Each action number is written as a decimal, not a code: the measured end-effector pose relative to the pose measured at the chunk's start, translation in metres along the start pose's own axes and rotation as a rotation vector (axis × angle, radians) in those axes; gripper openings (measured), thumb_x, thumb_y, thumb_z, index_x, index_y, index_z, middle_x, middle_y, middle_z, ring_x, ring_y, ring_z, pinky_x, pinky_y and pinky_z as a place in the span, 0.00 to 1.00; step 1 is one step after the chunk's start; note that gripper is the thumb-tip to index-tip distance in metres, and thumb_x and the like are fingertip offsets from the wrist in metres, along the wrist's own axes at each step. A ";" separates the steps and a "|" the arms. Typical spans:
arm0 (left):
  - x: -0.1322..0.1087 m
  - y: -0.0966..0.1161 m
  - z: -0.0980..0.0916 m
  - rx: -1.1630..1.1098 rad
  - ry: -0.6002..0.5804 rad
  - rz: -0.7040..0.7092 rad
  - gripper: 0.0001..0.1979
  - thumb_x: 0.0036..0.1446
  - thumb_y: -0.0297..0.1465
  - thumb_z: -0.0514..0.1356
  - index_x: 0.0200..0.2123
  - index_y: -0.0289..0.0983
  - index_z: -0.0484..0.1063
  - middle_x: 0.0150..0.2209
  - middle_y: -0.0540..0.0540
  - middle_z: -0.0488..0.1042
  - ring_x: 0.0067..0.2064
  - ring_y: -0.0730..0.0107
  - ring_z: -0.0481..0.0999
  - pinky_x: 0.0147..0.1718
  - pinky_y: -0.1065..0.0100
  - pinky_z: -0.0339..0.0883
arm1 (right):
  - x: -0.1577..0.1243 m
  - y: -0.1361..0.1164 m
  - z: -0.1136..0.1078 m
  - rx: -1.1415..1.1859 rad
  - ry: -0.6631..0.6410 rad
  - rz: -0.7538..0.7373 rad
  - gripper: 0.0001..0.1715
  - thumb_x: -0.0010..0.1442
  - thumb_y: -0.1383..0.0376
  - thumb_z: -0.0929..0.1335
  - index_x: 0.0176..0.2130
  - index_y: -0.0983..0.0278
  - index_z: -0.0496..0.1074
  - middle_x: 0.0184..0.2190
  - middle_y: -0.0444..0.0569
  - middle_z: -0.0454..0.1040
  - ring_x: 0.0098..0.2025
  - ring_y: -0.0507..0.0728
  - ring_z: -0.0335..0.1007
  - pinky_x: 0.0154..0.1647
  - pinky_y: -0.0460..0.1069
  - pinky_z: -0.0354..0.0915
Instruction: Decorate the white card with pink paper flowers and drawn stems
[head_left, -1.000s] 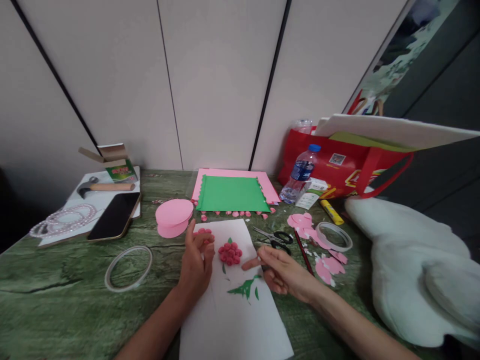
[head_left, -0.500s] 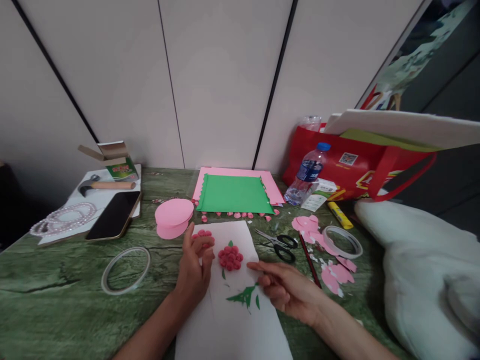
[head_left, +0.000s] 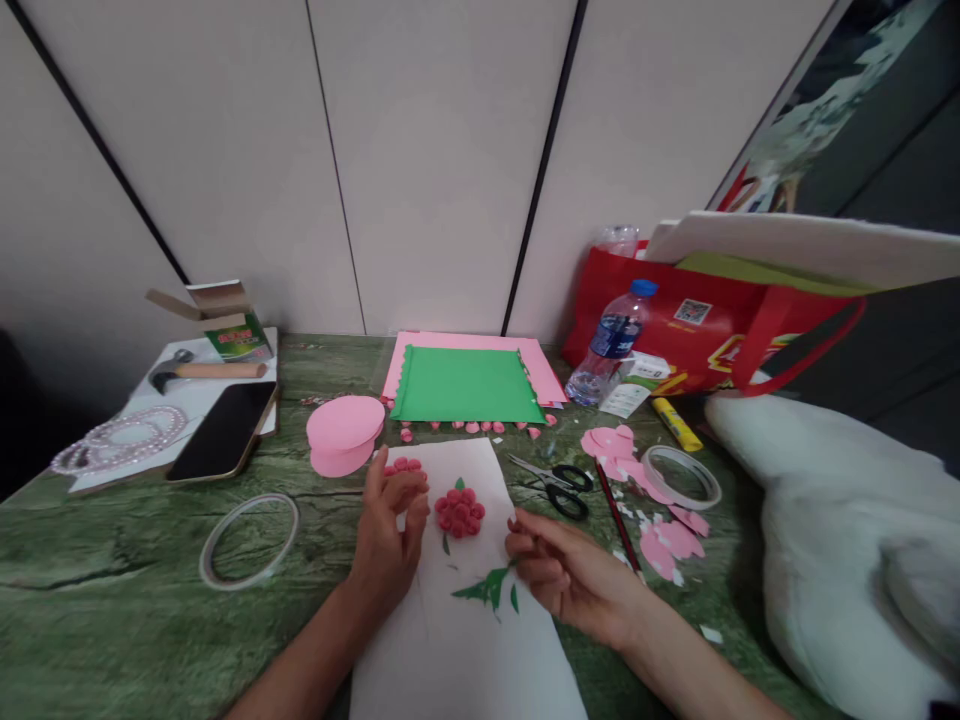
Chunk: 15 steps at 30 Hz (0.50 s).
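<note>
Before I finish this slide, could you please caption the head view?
Left hand and right hand flank a red flower on white paper, scissors nearby.

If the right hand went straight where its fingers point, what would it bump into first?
Probably the round red cluster on the white sheet, though I can't tell how high the right hand is, so it might pass over.

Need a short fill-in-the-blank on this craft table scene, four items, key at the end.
1. The hand nearer the scissors is the person's ____ hand.
2. The fully visible pink cluster on the white sheet has a leaf at its top, coloured ____.
3. The bottle in front of the red bag has a ____ cap.
4. The wooden-handled tool behind the phone is a ____.

Missing words: right; green; blue; hammer.
</note>
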<state>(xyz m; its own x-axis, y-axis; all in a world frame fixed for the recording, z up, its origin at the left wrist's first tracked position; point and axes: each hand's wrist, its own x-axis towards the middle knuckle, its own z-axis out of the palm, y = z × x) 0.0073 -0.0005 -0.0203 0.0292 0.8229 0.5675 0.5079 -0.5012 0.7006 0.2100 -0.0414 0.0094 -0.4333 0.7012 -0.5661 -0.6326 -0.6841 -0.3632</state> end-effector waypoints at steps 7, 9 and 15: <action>0.000 0.040 -0.003 -0.315 -0.052 -0.133 0.16 0.53 0.30 0.58 0.46 0.38 0.64 0.29 0.49 0.76 0.37 0.64 0.76 0.53 0.53 0.57 | 0.005 -0.006 0.014 -0.250 -0.094 -0.140 0.19 0.45 0.62 0.76 0.27 0.68 0.65 0.23 0.40 0.66 0.16 0.40 0.53 0.12 0.37 0.44; -0.001 0.051 -0.003 -0.497 -0.073 -0.288 0.30 0.52 0.30 0.60 0.57 0.39 0.52 0.29 0.50 0.77 0.36 0.65 0.76 0.47 0.56 0.64 | 0.007 -0.006 0.019 -0.365 -0.152 -0.183 0.18 0.48 0.59 0.74 0.28 0.68 0.66 0.24 0.41 0.66 0.16 0.40 0.53 0.13 0.37 0.45; 0.004 0.058 -0.005 -0.832 -0.070 -0.592 0.43 0.45 0.26 0.64 0.60 0.39 0.42 0.28 0.51 0.77 0.30 0.71 0.75 0.33 0.68 0.70 | 0.013 -0.006 0.033 -0.605 -0.272 -0.219 0.18 0.52 0.55 0.71 0.32 0.69 0.68 0.22 0.42 0.64 0.21 0.44 0.59 0.16 0.38 0.57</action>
<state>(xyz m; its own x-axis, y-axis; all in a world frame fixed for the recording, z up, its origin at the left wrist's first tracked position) 0.0324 -0.0282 0.0248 0.0321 0.9992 0.0248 -0.3009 -0.0140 0.9535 0.1875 -0.0217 0.0285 -0.5320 0.8070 -0.2565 -0.2887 -0.4576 -0.8410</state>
